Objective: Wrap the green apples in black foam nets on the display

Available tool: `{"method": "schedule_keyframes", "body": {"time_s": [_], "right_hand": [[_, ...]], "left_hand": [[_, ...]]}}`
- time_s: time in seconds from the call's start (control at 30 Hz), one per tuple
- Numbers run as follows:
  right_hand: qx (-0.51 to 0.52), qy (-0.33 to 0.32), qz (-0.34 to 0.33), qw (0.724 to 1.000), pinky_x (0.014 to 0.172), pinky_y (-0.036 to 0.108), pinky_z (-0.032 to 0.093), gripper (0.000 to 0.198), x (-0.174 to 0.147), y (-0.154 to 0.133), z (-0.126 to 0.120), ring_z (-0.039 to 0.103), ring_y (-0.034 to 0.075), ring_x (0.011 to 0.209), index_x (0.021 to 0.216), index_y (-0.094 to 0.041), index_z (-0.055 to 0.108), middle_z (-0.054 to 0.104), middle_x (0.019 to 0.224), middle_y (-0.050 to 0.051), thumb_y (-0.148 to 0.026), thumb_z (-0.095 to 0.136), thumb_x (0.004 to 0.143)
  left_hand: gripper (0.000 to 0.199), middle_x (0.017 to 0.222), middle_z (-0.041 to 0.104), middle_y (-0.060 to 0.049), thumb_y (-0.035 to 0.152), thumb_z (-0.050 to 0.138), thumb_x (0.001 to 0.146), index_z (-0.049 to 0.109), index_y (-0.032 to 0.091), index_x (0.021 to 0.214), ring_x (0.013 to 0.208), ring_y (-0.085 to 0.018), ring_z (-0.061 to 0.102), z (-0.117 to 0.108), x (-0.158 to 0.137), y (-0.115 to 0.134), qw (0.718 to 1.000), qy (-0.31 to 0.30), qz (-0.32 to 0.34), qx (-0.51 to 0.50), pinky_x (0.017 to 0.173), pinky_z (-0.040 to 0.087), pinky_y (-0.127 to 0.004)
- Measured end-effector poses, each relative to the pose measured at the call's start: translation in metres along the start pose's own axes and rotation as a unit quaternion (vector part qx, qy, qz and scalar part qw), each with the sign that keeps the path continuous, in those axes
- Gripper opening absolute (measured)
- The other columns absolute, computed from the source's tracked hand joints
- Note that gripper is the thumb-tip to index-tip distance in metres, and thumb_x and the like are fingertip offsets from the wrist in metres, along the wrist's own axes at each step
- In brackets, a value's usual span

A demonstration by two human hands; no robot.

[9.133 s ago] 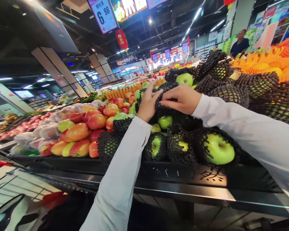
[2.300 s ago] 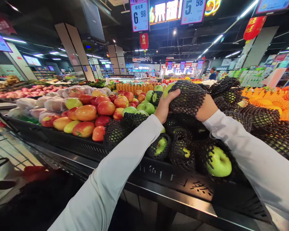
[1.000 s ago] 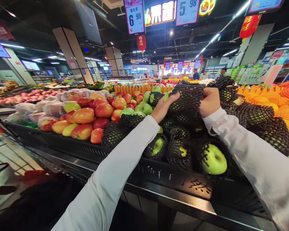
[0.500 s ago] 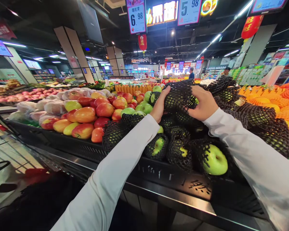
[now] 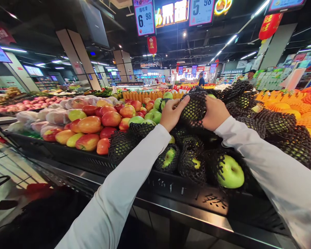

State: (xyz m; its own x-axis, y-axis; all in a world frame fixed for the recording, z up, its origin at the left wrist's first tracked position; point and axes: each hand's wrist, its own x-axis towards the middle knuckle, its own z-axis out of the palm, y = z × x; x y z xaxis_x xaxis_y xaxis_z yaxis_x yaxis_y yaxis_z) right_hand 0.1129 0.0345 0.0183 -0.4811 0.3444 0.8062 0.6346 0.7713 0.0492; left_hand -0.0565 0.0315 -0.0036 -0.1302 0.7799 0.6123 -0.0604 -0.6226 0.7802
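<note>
Here, the left hand [image 5: 171, 114] and right hand [image 5: 216, 112] clasp a green apple [image 5: 192, 112] above the crate [image 5: 191, 192], behind its front edge; apparently its foam net [image 5: 197, 100] is being adjusted, calling next for gentle handling.

The held apple [image 5: 193, 111] is covered in rough, matt, foam-like black netting [image 5: 191, 119]. The half-bare green apple [image 5: 231, 172] at the front is smooth and glossy, like the red apples [image 5: 111, 118]. The person's sleeves [image 5: 121, 180] are matt white cloth. Below the crate [image 5: 49, 147], which looks like dull black plastic, runs a smooth, shiny metal rail [image 5: 209, 222].
</note>
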Motion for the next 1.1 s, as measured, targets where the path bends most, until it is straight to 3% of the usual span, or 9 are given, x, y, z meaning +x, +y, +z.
{"method": "schedule_keyframes", "body": {"time_s": [0.1, 0.4, 0.53, 0.7, 0.83, 0.9, 1.03, 1.1], "right_hand": [[-0.013, 0.011, 0.013, 1.0, 0.083, 0.046, 0.053, 0.043, -0.001, 0.001, 0.004, 0.067, 0.035, 0.094, 0.107, -0.016, 0.065, 0.072, 0.099, 0.014, -0.039, 0.07, 0.07], [-0.011, -0.004, 0.022, 1.0, 0.089, 0.05, 0.052, 0.045, 0.0, 0.003, 0.004, 0.065, 0.037, 0.102, 0.11, -0.015, 0.06, 0.069, 0.105, 0.015, -0.043, 0.067, 0.074], [-0.009, -0.006, 0.031, 0.999, 0.091, 0.05, 0.052, 0.05, 0.0, 0.0, 0.004, 0.064, 0.037, 0.105, 0.113, -0.015, 0.056, 0.067, 0.11, 0.015, -0.043, 0.069, 0.073], [0.008, 0.049, 0.063, 0.997, 0.091, 0.049, 0.053, 0.05, 0.0, -0.001, 0.001, 0.065, 0.034, 0.106, 0.116, -0.017, 0.051, 0.066, 0.111, 0.014, -0.046, 0.068, 0.078], [0.06, 0.121, 0.115, 0.984, 0.096, 0.047, 0.052, 0.049, 0.0, 0.0, -0.002, 0.065, 0.03, 0.107, 0.117, -0.019, 0.049, 0.067, 0.115, 0.014, -0.047, 0.067, 0.081], [0.121, 0.151, 0.147, 0.97, 0.098, 0.042, 0.052, 0.05, 0.001, 0.002, -0.002, 0.065, 0.026, 0.108, 0.116, -0.018, 0.05, 0.068, 0.116, 0.015, -0.044, 0.07, 0.079], [0.229, 0.163, 0.2, 0.938, 0.094, 0.038, 0.056, 0.047, 0.003, 0.012, 0.007, 0.067, 0.023, 0.104, 0.112, -0.015, 0.055, 0.07, 0.115, 0.015, -0.047, 0.069, 0.08], [0.216, 0.149, 0.202, 0.943, 0.094, 0.04, 0.056, 0.047, 0.003, 0.019, 0.014, 0.068, 0.024, 0.105, 0.114, -0.016, 0.057, 0.07, 0.115, 0.014, -0.05, 0.066, 0.082]], "left_hand": [[0.025, 0.097, 0.067, -0.003, 0.046, 0.078, 0.074, 0.071, 0.023, 0.081, 0.104, -0.021, 0.057, -0.002, 0.0, 0.005, 0.992, 0.043, 0.089, 0.076, 0.095, 0.042, -0.032], [0.028, 0.074, 0.055, 0.003, 0.041, 0.072, 0.083, 0.054, 0.02, 0.077, 0.073, -0.01, 0.053, -0.002, 0.007, 0.001, 0.986, 0.08, 0.144, 0.012, 0.075, 0.043, -0.022], [0.032, 0.066, 0.051, 0.006, 0.045, 0.071, 0.083, 0.05, 0.021, 0.08, 0.064, -0.009, 0.053, -0.004, 0.008, 0.001, 0.989, 0.088, 0.119, 0.0, 0.066, 0.043, -0.021], [0.042, 0.063, 0.05, 0.008, 0.044, 0.078, 0.078, 0.046, 0.025, 0.097, 0.056, -0.008, 0.051, -0.007, 0.008, 0.005, 0.992, 0.083, 0.087, -0.028, 0.058, 0.04, -0.02], [0.03, 0.062, 0.045, 0.007, 0.044, 0.069, 0.086, 0.049, 0.022, 0.088, 0.047, -0.005, 0.036, -0.008, 0.008, 0.008, 0.996, 0.058, 0.05, -0.04, 0.048, 0.028, -0.019], [0.029, 0.068, 0.047, 0.004, 0.047, 0.063, 0.09, 0.052, 0.02, 0.083, 0.049, -0.005, 0.037, -0.007, 0.006, 0.008, 0.999, 0.026, 0.023, -0.029, 0.047, 0.027, -0.019], [0.027, 0.08, 0.055, 0.002, 0.043, 0.07, 0.084, 0.057, 0.019, 0.084, 0.064, -0.007, 0.049, -0.003, 0.001, 0.007, 0.998, -0.053, 0.026, 0.038, 0.056, 0.038, -0.018], [0.026, 0.081, 0.056, 0.002, 0.039, 0.071, 0.084, 0.055, 0.019, 0.082, 0.066, -0.008, 0.05, -0.003, 0.002, 0.004, 0.995, -0.069, 0.051, 0.058, 0.061, 0.042, -0.019]]}}
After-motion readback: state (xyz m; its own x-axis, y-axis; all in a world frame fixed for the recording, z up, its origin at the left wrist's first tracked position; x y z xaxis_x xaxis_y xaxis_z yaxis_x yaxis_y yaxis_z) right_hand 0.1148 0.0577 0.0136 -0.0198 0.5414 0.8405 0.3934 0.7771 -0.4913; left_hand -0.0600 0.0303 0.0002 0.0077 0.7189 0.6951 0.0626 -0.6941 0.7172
